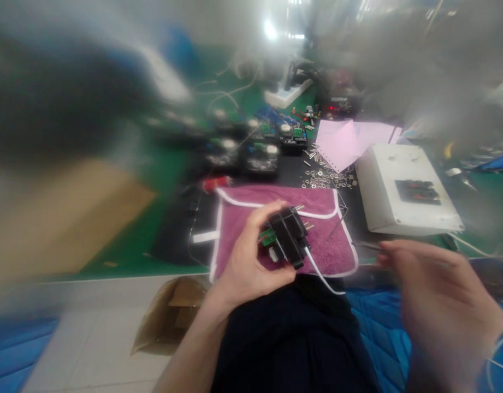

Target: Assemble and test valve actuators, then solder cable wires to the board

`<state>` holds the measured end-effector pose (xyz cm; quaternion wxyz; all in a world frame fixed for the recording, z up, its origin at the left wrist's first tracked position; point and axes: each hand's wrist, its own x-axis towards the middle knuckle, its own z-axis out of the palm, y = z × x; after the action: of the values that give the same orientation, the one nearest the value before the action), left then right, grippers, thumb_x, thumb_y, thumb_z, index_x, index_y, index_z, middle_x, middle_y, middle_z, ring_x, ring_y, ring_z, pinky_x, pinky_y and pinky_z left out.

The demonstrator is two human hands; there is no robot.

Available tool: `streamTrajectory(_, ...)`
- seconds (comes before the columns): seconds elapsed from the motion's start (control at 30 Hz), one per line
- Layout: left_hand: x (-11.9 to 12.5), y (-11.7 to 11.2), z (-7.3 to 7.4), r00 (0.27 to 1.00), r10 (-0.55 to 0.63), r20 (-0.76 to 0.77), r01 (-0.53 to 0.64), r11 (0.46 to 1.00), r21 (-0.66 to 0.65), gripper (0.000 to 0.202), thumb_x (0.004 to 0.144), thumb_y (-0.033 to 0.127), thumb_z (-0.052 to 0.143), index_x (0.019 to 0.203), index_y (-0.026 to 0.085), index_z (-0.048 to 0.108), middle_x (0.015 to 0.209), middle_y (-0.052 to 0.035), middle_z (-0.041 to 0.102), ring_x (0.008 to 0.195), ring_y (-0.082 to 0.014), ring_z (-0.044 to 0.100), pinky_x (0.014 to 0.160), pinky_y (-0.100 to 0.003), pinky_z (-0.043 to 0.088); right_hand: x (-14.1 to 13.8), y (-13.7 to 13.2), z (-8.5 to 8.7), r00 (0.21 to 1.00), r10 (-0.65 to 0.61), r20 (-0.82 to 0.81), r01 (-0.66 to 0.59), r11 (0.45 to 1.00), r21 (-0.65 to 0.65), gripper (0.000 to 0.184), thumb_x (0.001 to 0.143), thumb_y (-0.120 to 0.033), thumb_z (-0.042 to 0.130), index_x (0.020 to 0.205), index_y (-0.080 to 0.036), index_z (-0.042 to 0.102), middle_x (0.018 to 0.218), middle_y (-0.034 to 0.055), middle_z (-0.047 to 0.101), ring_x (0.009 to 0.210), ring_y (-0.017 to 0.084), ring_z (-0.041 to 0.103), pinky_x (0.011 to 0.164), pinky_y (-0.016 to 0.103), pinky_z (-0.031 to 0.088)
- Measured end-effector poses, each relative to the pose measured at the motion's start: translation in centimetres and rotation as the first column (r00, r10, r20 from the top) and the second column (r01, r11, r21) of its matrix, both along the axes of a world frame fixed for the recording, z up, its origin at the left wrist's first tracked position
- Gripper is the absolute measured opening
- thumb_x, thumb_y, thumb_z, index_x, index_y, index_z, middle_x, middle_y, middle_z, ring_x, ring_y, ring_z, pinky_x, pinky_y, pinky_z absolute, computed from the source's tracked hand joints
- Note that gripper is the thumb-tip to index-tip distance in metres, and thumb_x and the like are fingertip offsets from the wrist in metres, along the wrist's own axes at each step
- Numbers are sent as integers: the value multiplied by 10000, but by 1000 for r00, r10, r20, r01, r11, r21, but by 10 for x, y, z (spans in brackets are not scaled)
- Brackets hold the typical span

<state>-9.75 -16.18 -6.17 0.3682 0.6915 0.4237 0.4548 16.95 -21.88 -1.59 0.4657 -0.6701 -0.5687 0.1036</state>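
Note:
My left hand (251, 254) grips a black electronic module (290, 234) above the purple towel (329, 254). Thin metal pins stick out from the module's upper right side, a green terminal block (267, 237) shows on its left, and a white cable (319, 270) hangs from its lower edge. To the right, my right hand (443, 289) is closed around a thin metal tool (366, 246) that points left toward the towel. Motion blur hides the tool's exact kind.
Similar black modules (261, 158) stand behind the towel. Small metal rings (323, 179) and pins lie near pink paper (341, 142). A white box (407, 185) with a dark panel sits right. Hex keys (342, 210) rest at the towel's edge. A cardboard box (169, 316) is below the table.

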Motion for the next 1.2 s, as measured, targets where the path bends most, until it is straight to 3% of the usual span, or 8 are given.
streamTrajectory(0.1,0,0,-1,1000,15,-16,-15,999,33,1044,719,118,849,1616,311,350,1664,-133,456,1536,-366,500,1232,-542,527,-35,-6,13,989,141,-51,-134,984,118,105,1011,-289,713,1115,-289,734,1068,67,793,899,256,779,746,409,658)
streamTrajectory(0.2,0,0,-3,999,8,-36,-6,998,68,1048,725,135,860,1620,308,341,1658,-145,461,1543,-372,489,1247,-556,505,-54,-5,13,961,263,-82,-246,953,176,149,988,-193,722,1099,-291,710,1047,48,792,956,241,780,787,392,673)
streamTrajectory(0.37,0,1,-5,1000,-1,-27,4,992,129,1047,716,131,868,1615,288,355,1632,-150,485,1529,-366,503,1261,-560,484,-55,-1,7,922,381,-65,-362,910,199,314,948,-74,708,1177,-286,681,1092,52,785,977,239,770,849,425,665)
streamTrajectory(0.57,0,4,-12,999,-22,24,17,981,191,1093,662,133,896,1614,264,375,1627,-162,490,1509,-396,517,1234,-600,499,-54,7,10,801,598,11,-579,771,265,418,891,50,699,1244,-169,655,1203,60,747,1129,171,726,1010,305,593)
streamTrajectory(0.67,0,4,-13,999,-27,22,22,979,201,1081,678,142,897,1616,275,377,1620,-158,500,1520,-396,507,1241,-611,486,-55,9,9,813,581,-40,-554,792,258,384,892,59,700,1211,-153,673,1195,62,738,1146,170,711,1033,298,564)
streamTrajectory(0.93,2,4,-10,999,-16,39,7,972,236,1058,648,117,888,1593,217,422,1582,-160,537,1509,-374,519,1273,-564,456,-53,15,6,850,451,-272,-396,888,234,168,985,-50,653,1088,-177,695,1115,79,714,1086,189,708,896,297,592)
streamTrajectory(1.1,3,5,-9,999,-15,29,6,958,288,1017,679,172,908,1576,212,430,1563,-166,559,1495,-365,534,1274,-559,449,-53,13,5,853,476,-215,-427,872,240,178,963,-58,693,1090,-181,713,1082,70,720,1078,181,707,917,280,600)
streamTrajectory(1.2,3,6,-10,999,-19,35,8,956,294,1005,677,166,901,1566,227,437,1554,-159,569,1494,-370,536,1263,-575,457,-52,20,-2,802,417,-428,-367,909,198,113,1004,-134,692,1094,-195,722,1089,65,723,993,168,734,842,271,634)
